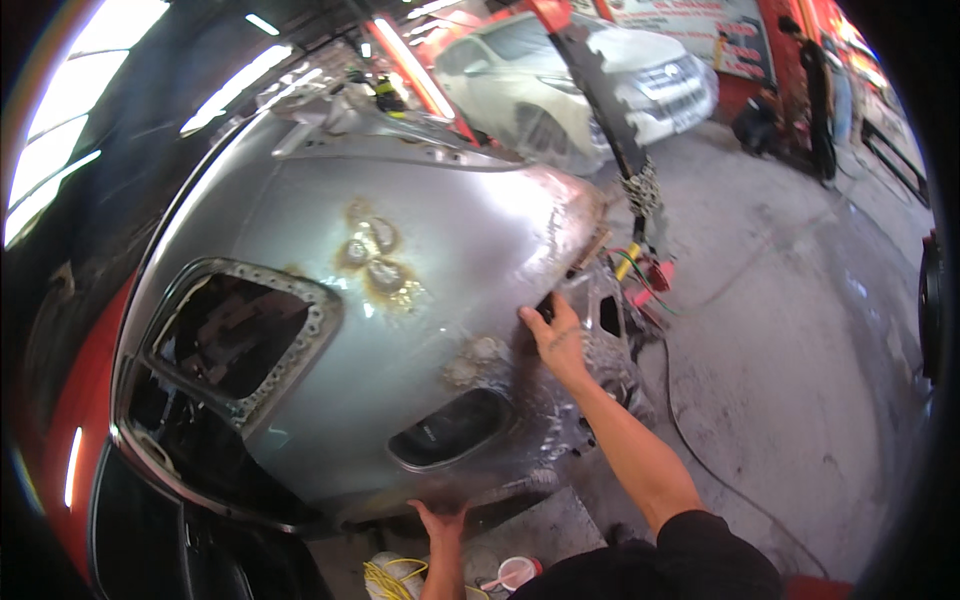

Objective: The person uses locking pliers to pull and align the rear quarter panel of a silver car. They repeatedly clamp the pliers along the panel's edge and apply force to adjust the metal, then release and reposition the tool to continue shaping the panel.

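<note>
- A silver car body panel (350,385) fills the near left and centre of the scene, curving from the near edge toward the far side.
- The right hand (560,340) is at the panel's right edge, thumb against the metal and fingers by a dark slot; I cannot tell how firmly it grips.
- The left hand (440,522) meets the panel's near edge with thumb spread; its fingers are partly hidden, so I cannot tell whether it grasps or merely supports.
- The metalwork looks partway along: heat work appears done at the brown-ringed scorched patch (386,270), but rough, bare metal there and at the lumpy grey patch (478,362) looks unsmoothed and uncoated.
- The panel is smooth and glossy across its broad curve, dented and ragged toward the right edge.
- On the left, a round-cornered opening has a dull perforated metal rim (312,335); nearer, an oval recess (450,430) is dark inside.
- Beyond the right edge, a linked metal chain (641,190) wraps a dark notched post (605,100).
- A thin black cable (690,432) curves over the dusty grey floor (790,330) on the right.
- Near the left hand are a looped yellow cord (388,582) and a white tub (520,572).
</note>
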Action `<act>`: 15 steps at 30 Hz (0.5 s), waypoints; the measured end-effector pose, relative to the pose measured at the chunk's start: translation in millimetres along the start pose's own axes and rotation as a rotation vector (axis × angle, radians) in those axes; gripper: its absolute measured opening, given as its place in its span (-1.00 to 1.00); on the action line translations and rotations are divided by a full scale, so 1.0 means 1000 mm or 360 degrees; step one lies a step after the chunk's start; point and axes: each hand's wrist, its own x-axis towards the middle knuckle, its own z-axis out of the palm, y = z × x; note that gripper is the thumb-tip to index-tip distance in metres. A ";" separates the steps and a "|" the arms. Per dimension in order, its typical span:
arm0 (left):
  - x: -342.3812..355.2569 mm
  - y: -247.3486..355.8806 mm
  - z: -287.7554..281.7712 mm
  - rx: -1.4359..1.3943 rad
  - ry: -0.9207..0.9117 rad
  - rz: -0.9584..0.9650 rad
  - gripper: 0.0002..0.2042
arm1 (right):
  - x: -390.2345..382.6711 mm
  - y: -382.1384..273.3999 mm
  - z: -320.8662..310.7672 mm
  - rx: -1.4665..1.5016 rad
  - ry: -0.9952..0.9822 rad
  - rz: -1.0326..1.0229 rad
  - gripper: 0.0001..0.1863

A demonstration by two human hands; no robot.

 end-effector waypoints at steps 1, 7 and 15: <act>-0.001 -0.001 0.007 -0.0036 0.0070 -0.0037 -0.05 | 0.001 -0.005 -0.003 -0.0069 0.0003 0.0056 -0.49; -0.006 0.007 -0.003 -0.0133 0.0024 -0.0084 0.06 | 0.005 -0.022 -0.007 -0.0196 -0.0032 0.0310 -0.47; 0.001 0.005 -0.005 -0.0143 0.0207 -0.0100 0.10 | 0.003 -0.016 -0.004 -0.0012 0.0085 0.0191 -0.47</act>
